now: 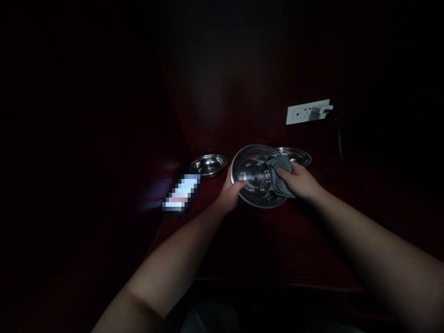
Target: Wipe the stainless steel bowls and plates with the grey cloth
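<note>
A round steel plate is tilted up toward me in the dim light. My left hand grips its left rim, thumb lying over the edge onto the inner face. My right hand presses a grey cloth against the plate's right side, fingers closed on the cloth. Both forearms reach in from the bottom of the view.
A small steel bowl sits to the left on the dark reddish wooden table. Another steel dish lies behind the plate. A lit phone with a cable lies at left. A white wall socket holds a plug.
</note>
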`<state>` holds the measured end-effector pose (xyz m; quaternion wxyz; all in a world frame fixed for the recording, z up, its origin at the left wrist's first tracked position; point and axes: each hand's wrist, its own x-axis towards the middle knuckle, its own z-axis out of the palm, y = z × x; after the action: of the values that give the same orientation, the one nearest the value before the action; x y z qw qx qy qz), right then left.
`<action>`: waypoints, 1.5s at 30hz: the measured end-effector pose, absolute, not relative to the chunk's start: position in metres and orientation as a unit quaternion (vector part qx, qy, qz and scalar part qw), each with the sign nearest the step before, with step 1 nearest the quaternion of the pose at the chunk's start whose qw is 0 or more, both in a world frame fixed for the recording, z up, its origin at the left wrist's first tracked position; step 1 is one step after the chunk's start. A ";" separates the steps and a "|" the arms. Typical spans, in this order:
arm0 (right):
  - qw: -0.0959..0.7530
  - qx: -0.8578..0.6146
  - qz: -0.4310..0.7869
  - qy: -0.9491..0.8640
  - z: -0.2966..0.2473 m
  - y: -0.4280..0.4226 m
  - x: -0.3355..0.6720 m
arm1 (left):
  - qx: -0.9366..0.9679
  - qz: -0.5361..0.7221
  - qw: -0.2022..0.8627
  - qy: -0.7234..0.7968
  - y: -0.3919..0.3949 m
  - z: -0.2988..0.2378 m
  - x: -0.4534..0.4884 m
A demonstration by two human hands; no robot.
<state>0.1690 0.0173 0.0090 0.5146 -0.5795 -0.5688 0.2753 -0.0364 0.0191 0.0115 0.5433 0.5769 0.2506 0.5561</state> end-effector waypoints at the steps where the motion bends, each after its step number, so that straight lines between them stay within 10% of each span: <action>1: 0.514 -0.581 0.277 -0.568 0.011 0.016 0.168 | 0.578 0.558 0.541 0.249 0.019 0.012 -0.037; 45: 0.450 -0.592 0.293 -0.601 -0.006 0.022 0.176 | 0.472 0.441 0.675 0.356 0.031 0.005 -0.050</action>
<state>0.1761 0.0222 -0.0065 0.4504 -0.5919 -0.6007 0.2932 -0.0497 0.0312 0.0050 0.6751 0.4717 0.3563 0.4412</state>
